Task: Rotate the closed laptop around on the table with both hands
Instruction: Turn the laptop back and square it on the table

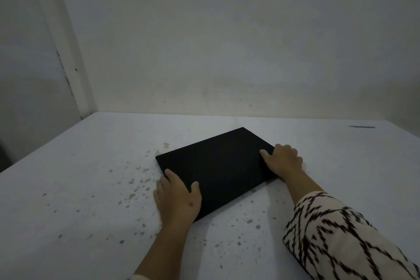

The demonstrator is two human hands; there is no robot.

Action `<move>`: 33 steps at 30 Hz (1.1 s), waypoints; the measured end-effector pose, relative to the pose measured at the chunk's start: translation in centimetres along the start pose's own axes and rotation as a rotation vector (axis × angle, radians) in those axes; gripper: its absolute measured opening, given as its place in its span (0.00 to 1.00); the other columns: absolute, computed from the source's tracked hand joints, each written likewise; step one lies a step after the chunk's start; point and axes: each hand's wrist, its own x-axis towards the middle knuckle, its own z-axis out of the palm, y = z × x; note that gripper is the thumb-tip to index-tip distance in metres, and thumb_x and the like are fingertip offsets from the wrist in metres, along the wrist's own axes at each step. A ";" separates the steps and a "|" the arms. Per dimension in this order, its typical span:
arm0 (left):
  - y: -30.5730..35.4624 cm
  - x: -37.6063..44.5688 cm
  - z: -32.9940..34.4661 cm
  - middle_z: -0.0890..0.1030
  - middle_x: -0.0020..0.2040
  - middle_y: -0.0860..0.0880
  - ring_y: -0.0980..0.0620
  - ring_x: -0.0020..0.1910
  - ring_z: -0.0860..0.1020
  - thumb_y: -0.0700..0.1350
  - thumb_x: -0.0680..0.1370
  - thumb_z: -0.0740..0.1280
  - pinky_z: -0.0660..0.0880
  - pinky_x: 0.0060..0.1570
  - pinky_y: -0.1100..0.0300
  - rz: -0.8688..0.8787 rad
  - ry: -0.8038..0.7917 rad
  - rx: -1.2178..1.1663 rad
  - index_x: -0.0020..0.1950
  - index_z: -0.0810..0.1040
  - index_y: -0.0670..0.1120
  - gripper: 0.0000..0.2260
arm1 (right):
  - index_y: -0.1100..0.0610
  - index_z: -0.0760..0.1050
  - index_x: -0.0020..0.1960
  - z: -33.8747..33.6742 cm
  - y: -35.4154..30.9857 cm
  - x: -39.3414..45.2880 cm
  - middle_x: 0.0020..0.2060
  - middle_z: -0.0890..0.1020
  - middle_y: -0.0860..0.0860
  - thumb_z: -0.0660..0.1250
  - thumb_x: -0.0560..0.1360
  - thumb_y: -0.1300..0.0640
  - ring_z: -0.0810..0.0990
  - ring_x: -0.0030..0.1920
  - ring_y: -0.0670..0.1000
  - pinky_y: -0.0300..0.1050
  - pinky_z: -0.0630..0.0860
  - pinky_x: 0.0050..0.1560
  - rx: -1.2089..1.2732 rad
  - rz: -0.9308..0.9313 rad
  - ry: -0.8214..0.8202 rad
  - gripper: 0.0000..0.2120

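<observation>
Stained white table (bare walls behind): both hands' fingers clasp skewed laptop.

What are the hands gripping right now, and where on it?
Both grip the closed black laptop, flat on the table: left hand at its near-left corner, right hand on its right edge, fingers curled over.

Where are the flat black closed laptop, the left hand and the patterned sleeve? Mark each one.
flat black closed laptop (pixel 218 166), head view, middle of lid.
left hand (pixel 178 200), head view, back of hand.
black-and-cream patterned sleeve (pixel 336 238), head view, forearm fabric.
</observation>
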 end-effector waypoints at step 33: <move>-1.2 4.8 -2.8 0.59 0.77 0.45 0.45 0.75 0.60 0.48 0.76 0.66 0.61 0.71 0.52 0.278 -0.333 -0.178 0.77 0.51 0.44 0.34 | 0.62 0.72 0.58 -1.8 2.8 -6.6 0.61 0.71 0.60 0.66 0.69 0.37 0.70 0.61 0.61 0.54 0.72 0.57 0.241 0.279 0.030 0.30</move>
